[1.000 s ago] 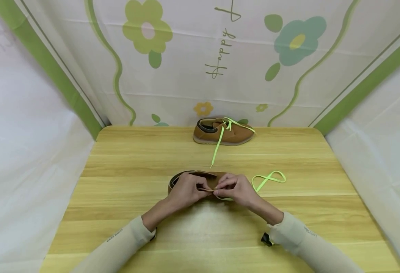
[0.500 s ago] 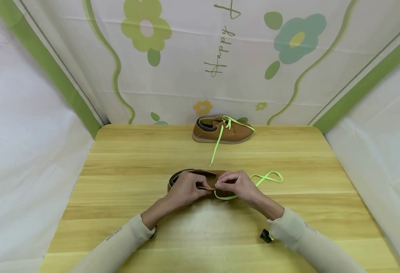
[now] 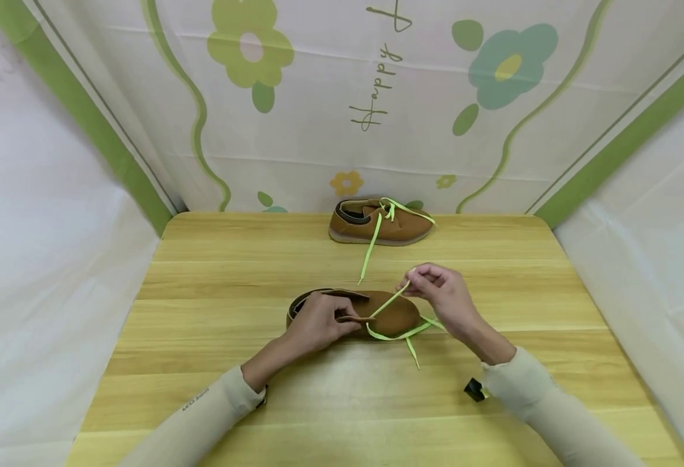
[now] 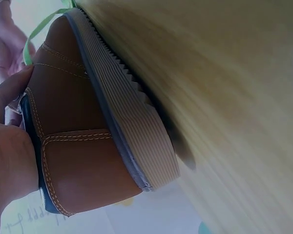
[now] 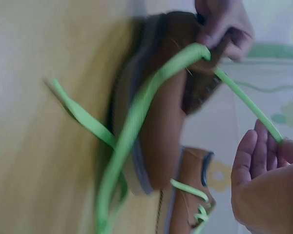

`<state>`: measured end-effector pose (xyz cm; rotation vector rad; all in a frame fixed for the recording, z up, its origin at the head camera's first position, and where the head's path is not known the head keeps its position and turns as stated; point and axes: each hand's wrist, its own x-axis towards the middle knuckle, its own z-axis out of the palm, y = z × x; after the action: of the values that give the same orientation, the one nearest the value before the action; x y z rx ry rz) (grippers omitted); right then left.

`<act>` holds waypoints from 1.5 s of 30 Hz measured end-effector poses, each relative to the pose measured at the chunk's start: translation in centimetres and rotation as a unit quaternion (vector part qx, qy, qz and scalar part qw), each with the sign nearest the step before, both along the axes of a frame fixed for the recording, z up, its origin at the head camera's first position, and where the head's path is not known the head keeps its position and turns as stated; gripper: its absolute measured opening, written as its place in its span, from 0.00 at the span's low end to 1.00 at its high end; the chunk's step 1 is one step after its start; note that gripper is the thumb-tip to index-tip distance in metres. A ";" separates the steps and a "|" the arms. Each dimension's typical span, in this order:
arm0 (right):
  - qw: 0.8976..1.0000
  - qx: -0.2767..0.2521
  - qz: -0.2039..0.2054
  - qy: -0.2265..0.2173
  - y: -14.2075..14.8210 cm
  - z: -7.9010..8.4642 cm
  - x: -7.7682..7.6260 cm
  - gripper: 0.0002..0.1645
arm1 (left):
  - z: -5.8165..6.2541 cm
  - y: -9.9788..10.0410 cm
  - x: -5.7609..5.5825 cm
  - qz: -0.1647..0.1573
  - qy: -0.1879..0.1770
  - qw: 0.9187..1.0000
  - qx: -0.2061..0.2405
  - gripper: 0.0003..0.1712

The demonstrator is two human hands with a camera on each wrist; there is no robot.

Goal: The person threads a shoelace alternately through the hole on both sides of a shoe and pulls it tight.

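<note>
A brown shoe [image 3: 399,312] lies sole-down on the table, toe to the right. My left hand [image 3: 318,324] pinches the near eyelet flap [image 5: 200,85] of this shoe between thumb and fingers. A neon-green shoelace [image 3: 389,301] passes through the flap. Up and to the right of the flap, my right hand [image 3: 448,299] pinches the lace and holds that stretch taut. In the right wrist view, the other length of lace [image 5: 132,131] hangs loose across the shoe's side to the table. The left wrist view shows the shoe's heel and ridged sole [image 4: 132,112]; the lace's grip point is hidden there.
A second brown shoe [image 3: 412,230], laced in neon green, stands at the table's back edge. One of its lace ends [image 3: 368,256] trails toward the nearer shoe. Behind the wooden table [image 3: 213,259] hangs a flower-printed curtain [image 3: 318,130].
My right hand has moved up and right from the flap, drawing the lace through it. The loose lace has shifted, with its tip now in front of the toe. My left hand stays put.
</note>
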<state>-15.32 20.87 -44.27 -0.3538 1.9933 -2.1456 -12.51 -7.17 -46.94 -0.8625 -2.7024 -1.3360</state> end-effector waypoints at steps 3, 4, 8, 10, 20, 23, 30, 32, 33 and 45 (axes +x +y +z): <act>0.999 -0.051 -0.016 -0.005 1.2 1.0 -0.7 0.08 | 0.0 0.0 0.0 -0.001 0.003 1.000 0.003 0.07; 0.998 -0.065 -0.021 -0.005 1.6 1.3 -0.9 0.08 | 0.0 0.0 0.0 -0.001 0.003 1.000 0.003 0.07; 0.993 -0.116 -0.038 -0.003 3.6 2.4 -1.9 0.07 | 0.0 0.1 0.0 0.000 0.005 1.000 0.002 0.07; 0.989 -0.139 -0.051 -0.005 4.6 3.0 -2.3 0.07 | 0.0 0.1 0.1 0.000 0.007 1.000 0.000 0.07; 0.967 -0.238 -0.092 -0.007 8.3 5.5 -4.0 0.07 | -0.1 0.1 0.0 0.003 0.008 1.000 -0.001 0.07; 0.961 -0.256 -0.100 0.000 8.8 6.0 -4.2 0.08 | -0.1 0.1 0.0 0.001 0.007 1.000 0.001 0.07; 0.956 -0.270 -0.113 0.007 9.2 6.3 -4.7 0.07 | 0.0 0.1 0.1 0.001 0.009 1.000 0.002 0.07; 0.959 -0.257 -0.115 -0.001 9.2 6.4 -4.7 0.06 | -0.1 0.1 0.1 -0.001 0.015 1.000 0.001 0.07; 0.962 -0.248 -0.117 -0.006 9.1 6.3 -4.7 0.06 | -0.1 0.1 0.1 -0.001 0.019 1.000 0.001 0.07; 0.992 -0.092 -0.074 -0.040 8.4 4.8 -3.7 0.08 | -0.3 0.0 0.1 0.026 0.097 0.989 0.109 0.05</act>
<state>-19.00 29.27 -39.48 -0.1472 1.8375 -2.4013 -12.39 -7.19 -47.20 -0.8455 -2.3637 -1.4211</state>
